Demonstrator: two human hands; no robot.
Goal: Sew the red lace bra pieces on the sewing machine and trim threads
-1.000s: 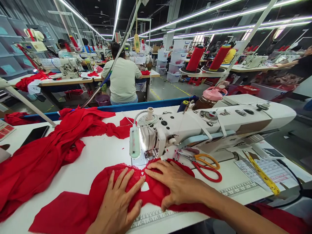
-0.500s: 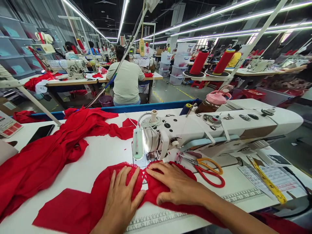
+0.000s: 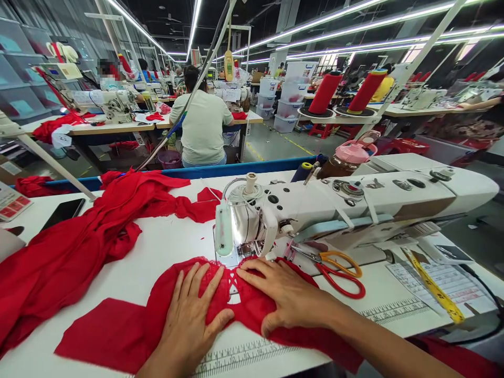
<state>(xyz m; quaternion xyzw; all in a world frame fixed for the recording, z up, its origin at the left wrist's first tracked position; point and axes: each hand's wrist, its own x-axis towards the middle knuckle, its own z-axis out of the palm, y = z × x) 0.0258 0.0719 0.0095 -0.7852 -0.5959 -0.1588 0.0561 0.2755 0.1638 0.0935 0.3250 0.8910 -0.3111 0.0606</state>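
The garment (image 3: 161,294) is spread on the table (image 3: 177,244), directly beneath both hands and just in front of the machine (image 3: 334,202). Its left half is partly covered by the left hand (image 3: 195,307), laid palm down with fingers extended; its right half is partly covered by the right hand (image 3: 293,294), likewise unclenched, with the thumb held apart. Between the two hands, crossed strips (white is seen through the gaps) are left uncovered. Beyond the right hand, the scissors (image 3: 319,259) are laid beside the machine.
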